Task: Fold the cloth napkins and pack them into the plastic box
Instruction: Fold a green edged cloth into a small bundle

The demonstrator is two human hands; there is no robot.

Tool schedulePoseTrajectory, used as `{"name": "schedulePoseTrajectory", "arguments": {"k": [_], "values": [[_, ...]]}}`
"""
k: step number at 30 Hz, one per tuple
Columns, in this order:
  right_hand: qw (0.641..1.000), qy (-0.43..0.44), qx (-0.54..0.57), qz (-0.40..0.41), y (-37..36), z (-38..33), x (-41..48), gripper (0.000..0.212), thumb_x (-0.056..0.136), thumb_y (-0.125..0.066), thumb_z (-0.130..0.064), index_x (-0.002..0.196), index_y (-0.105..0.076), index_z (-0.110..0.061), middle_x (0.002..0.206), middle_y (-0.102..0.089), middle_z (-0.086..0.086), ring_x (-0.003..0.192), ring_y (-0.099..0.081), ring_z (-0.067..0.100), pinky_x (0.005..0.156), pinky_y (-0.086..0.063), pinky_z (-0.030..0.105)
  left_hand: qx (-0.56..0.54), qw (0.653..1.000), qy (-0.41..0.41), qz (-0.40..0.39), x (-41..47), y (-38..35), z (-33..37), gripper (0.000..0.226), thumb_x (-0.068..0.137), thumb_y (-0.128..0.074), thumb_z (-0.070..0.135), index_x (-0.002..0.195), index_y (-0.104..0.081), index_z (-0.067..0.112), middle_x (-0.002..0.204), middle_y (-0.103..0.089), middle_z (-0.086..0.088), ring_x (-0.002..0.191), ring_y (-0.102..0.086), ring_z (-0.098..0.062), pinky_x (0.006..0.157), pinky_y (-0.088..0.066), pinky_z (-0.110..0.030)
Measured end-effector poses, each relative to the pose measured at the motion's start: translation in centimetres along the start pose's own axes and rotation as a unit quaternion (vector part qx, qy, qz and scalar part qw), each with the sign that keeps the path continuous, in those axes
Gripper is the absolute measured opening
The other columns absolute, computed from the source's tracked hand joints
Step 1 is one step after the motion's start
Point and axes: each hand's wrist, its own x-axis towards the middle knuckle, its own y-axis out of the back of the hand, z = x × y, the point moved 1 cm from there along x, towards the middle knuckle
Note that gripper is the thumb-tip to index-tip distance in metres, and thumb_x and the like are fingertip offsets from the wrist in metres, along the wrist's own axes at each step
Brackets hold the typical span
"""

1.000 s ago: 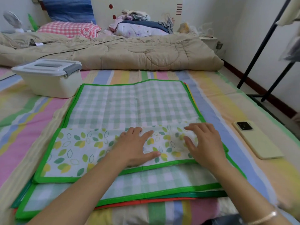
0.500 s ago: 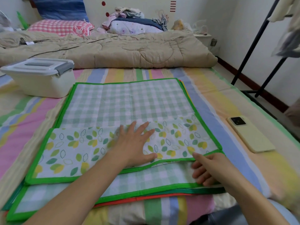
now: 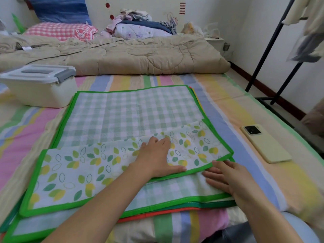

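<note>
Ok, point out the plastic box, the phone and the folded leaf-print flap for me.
plastic box (image 3: 40, 92): head view, on its front wall.
phone (image 3: 266, 146): head view, middle of its back.
leaf-print flap (image 3: 78, 165): head view, on its left half.

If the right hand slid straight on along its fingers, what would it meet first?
Likely the leaf-print flap, its green hem just ahead of the right hand; the left hand lies beyond.

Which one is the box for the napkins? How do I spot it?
Find the big beige quilt bunched across the back. In front of its left end, on the striped sheet, sits the plastic box, by the far left corner of the napkins. It is the only hard white thing, with a closed lid and grey latch.
</note>
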Motion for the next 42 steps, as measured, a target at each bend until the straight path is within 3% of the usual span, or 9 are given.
{"name": "schedulePoseTrajectory", "arguments": {"k": [5,13,23,26,28,31,33,37,42], "values": [[0.995,0.033,0.093,0.005,-1.4,-0.4,1.1,0.025,0.094,-0.062,-0.012,0.116,-0.058,-0.002,0.096,-0.074,0.013,0.08,-0.074,0.021,0.068,-0.061,0.03,0.016,1.0,0.006,0.006,0.5,-0.3,0.1,0.101,0.067,-0.058,0.086,0.142,-0.035,0.023,0.142,-0.045,0.009,0.131,-0.033,-0.022,0.106,-0.038,-0.05],[0.998,0.063,-0.022,0.01,-3.3,-0.9,3.4,0.02,0.092,-0.063,-0.018,0.111,-0.065,-0.013,0.104,-0.073,0.007,0.095,-0.069,0.027,0.092,-0.054,0.048,0.138,0.988,0.0,-0.075,2.5,1.4,0.8,0.128,0.062,-0.055,0.093,0.159,-0.006,0.026,0.167,0.001,0.011,0.141,-0.023,-0.03,0.103,-0.043,-0.049],[0.967,0.224,-0.092,-0.078,-4.0,-0.2,2.7,0.025,0.099,-0.051,-0.01,0.103,-0.068,-0.027,0.099,-0.074,-0.012,0.093,-0.07,0.007,0.079,-0.055,0.025,0.175,0.979,-0.004,-0.101,3.6,2.0,1.2,0.122,0.054,-0.056,0.097,0.148,-0.03,0.023,0.152,-0.036,0.007,0.12,-0.037,-0.027,0.092,-0.048,-0.043],[0.916,0.322,-0.209,-0.116,-4.7,0.1,2.5,0.033,0.098,-0.05,-0.001,0.1,-0.066,-0.03,0.09,-0.069,-0.029,0.089,-0.063,-0.01,0.077,-0.049,0.015,0.153,0.987,-0.018,-0.048,2.9,1.5,0.5,0.115,0.058,-0.051,0.096,0.148,-0.029,0.028,0.155,-0.033,0.01,0.122,-0.041,-0.027,0.088,-0.048,-0.04],[0.868,0.379,-0.291,-0.133,-5.5,0.6,2.5,0.046,0.09,-0.05,0.006,0.122,-0.063,-0.024,0.119,-0.065,-0.023,0.113,-0.055,-0.01,0.092,-0.045,0.013,0.08,0.996,-0.03,-0.004,2.0,0.6,-0.5,0.096,0.067,-0.048,0.09,0.141,-0.04,0.03,0.143,-0.046,0.006,0.121,-0.05,-0.026,0.09,-0.049,-0.039],[0.804,0.417,-0.389,-0.167,-6.7,2.0,2.5,0.069,0.079,-0.04,0.0,0.145,-0.042,-0.021,0.151,-0.033,-0.01,0.139,-0.028,-0.002,0.114,-0.02,0.012,-0.223,0.97,-0.023,0.094,-0.7,-0.4,-2.6,0.03,0.084,-0.069,0.035,0.112,-0.06,0.03,0.113,-0.066,0.003,0.101,-0.063,-0.015,0.084,-0.052,-0.03],[0.748,0.457,-0.457,-0.15,-7.5,3.0,2.7,0.078,0.071,-0.03,0.002,0.147,-0.037,-0.01,0.152,-0.029,-0.001,0.141,-0.028,0.011,0.117,-0.01,0.014,-0.37,0.906,0.044,0.202,-2.8,-0.7,-4.0,0.033,0.087,-0.062,0.005,0.098,-0.058,0.036,0.097,-0.071,0.007,0.085,-0.065,-0.008,0.076,-0.053,-0.025],[0.663,0.468,-0.572,-0.116,-8.5,4.8,3.5,0.078,0.066,-0.021,-0.005,0.139,-0.047,0.005,0.143,-0.047,0.02,0.132,-0.046,0.035,0.112,-0.02,0.034,-0.379,0.855,0.153,0.318,-4.9,-0.8,-6.6,0.031,0.093,-0.05,-0.003,0.081,-0.06,0.024,0.076,-0.07,0.011,0.066,-0.063,-0.002,0.058,-0.046,-0.02],[0.611,0.458,-0.638,-0.099,-9.0,5.0,3.8,0.075,0.066,-0.024,-0.008,0.134,-0.055,0.002,0.139,-0.054,0.017,0.127,-0.053,0.03,0.105,-0.043,0.041,-0.351,0.868,0.161,0.313,-5.9,-0.6,-7.7,0.026,0.093,-0.053,-0.001,0.084,-0.061,0.022,0.081,-0.068,0.013,0.077,-0.065,-0.013,0.074,-0.056,-0.035]]}}
